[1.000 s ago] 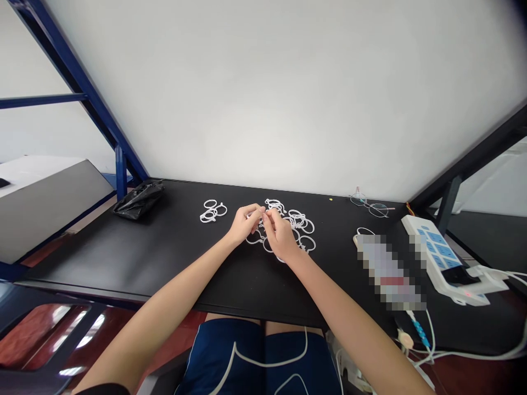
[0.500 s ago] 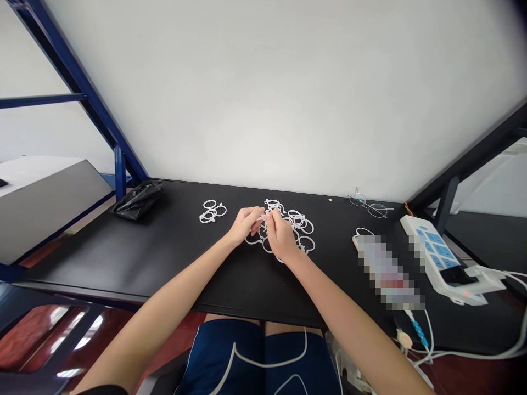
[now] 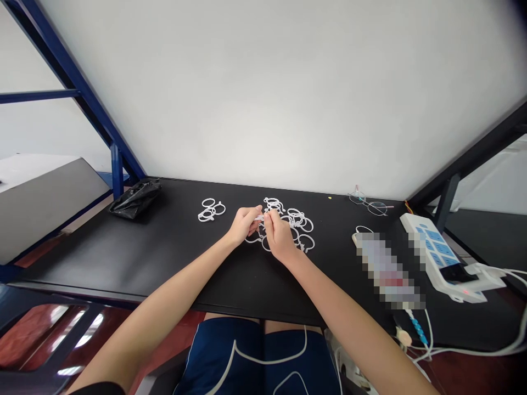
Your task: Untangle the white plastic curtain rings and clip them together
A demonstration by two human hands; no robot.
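Observation:
My left hand [image 3: 244,224] and my right hand [image 3: 278,235] meet over a loose heap of white plastic rings [image 3: 306,242], each with a small nub or clasp. Between the fingertips of both hands a small part of a white plastic ring [image 3: 259,218] shows; the fingers hide the rest. Both hands are closed in a pinch on it. Part of the heap lies hidden under my right hand. To the left, apart from the heap, a small group of white rings [image 3: 208,203] overlaps on the black table [image 3: 177,241].
A crumpled black plastic bag [image 3: 135,198] lies at the table's left end. On the right are eyeglasses [image 3: 377,208], a blurred phone [image 3: 387,269] on a cable, and a white power strip [image 3: 436,252] with plugs. A white wall [image 3: 263,99] rises behind the table.
My hands stay pinched together over the heap, with slight finger movement. More of the white piece shows between them. The view has shifted slightly.

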